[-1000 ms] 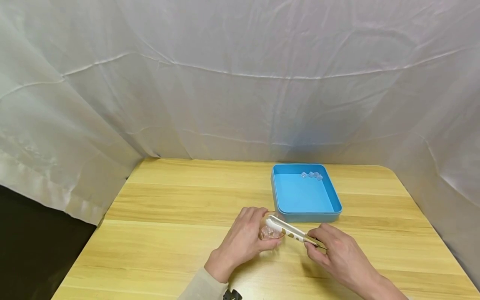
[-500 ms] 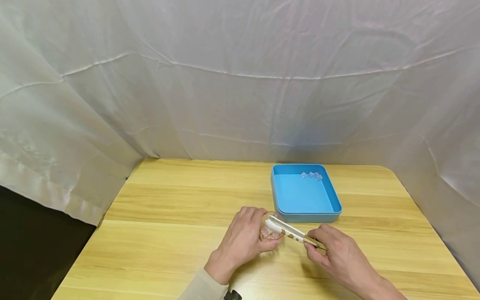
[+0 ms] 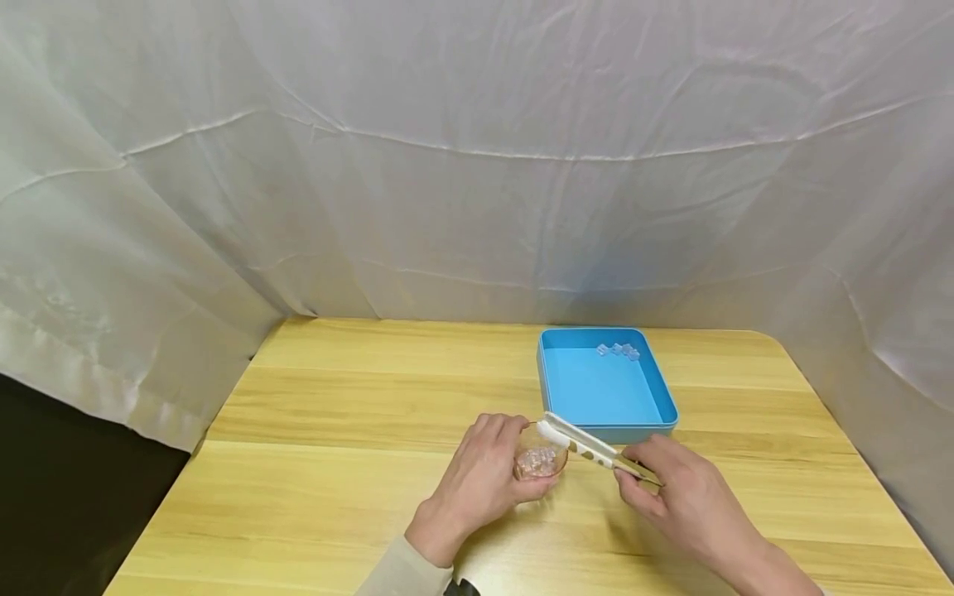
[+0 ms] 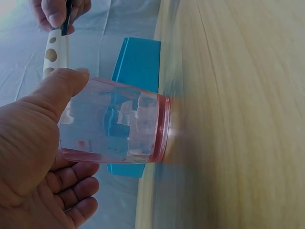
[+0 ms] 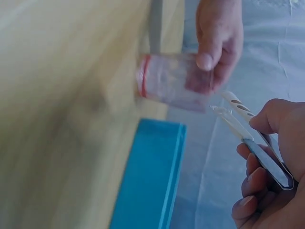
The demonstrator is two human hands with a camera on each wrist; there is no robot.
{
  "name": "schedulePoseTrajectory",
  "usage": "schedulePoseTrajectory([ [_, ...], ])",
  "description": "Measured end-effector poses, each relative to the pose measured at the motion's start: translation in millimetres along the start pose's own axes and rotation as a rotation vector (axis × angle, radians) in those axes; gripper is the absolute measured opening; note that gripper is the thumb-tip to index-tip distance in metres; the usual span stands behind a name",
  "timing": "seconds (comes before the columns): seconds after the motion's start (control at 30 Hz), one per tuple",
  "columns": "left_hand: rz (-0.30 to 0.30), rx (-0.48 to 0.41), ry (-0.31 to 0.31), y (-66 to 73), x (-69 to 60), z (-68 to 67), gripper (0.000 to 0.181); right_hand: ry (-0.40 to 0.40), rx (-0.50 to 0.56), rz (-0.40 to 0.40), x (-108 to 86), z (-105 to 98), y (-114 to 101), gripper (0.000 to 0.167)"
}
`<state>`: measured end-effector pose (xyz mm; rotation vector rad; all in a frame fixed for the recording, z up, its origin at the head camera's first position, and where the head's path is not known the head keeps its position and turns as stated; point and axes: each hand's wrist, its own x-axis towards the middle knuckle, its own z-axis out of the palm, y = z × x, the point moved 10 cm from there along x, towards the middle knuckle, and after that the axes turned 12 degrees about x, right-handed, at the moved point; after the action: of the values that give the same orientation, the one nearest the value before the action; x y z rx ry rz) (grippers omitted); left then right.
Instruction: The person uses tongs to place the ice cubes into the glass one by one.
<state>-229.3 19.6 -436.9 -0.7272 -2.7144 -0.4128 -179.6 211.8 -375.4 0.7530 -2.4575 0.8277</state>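
My left hand [image 3: 477, 480] holds a clear cup [image 3: 542, 451] with a pinkish tint, thumb on the near side and fingers round the far side. Its base stands on the table, and clear ice-like cubes [image 4: 138, 119] lie at the bottom. Between thumb and fingers my right hand [image 3: 689, 501] grips white tongs [image 3: 581, 441] with brown spots and metallic handles. The tong tips hover at the cup's rim, slightly apart in the right wrist view. Whether they hold a small clear piece is hard to tell.
Just behind the cup stands a shallow blue square tray [image 3: 607, 432], with several clear cubes [image 3: 619, 351] along its far side. Wood-grain table [image 3: 358, 397] surrounds them. A pale grey curtain [image 3: 447, 207] hangs behind and at the sides.
The tongs have come up out of the cup and shifted slightly right, together with my right hand. My left hand and the cup stay in place.
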Motion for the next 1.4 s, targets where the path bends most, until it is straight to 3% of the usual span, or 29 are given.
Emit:
schedulePoseTrajectory([
  [0.33, -0.023, -0.033, -0.034, -1.7, -0.2, 2.9, 0.076, 0.017, -0.088, 0.163, 19.4, -25.1, 47.1, 0.008],
  [0.53, -0.022, -0.051, -0.038, -2.3, 0.8, 4.3, 0.075, 0.053, -0.212, 0.268, 27.7, -34.3, 82.5, 0.023],
  [0.7, -0.016, -0.052, -0.036, -2.5, 2.5, 6.0, 0.076, 0.084, -0.296, 0.284, 37.3, -40.0, 103.4, 0.024],
  [1.07, -0.025, -0.041, -0.038, -6.5, 3.3, 5.6, 0.076, -0.069, -0.426, 0.272, 62.4, -15.9, 120.4, 0.034],
  [1.4, -0.015, -0.058, -0.044, -4.0, 5.6, 6.0, 0.075, -0.124, -0.518, 0.267, 75.9, 6.0, 124.1, 0.029],
])
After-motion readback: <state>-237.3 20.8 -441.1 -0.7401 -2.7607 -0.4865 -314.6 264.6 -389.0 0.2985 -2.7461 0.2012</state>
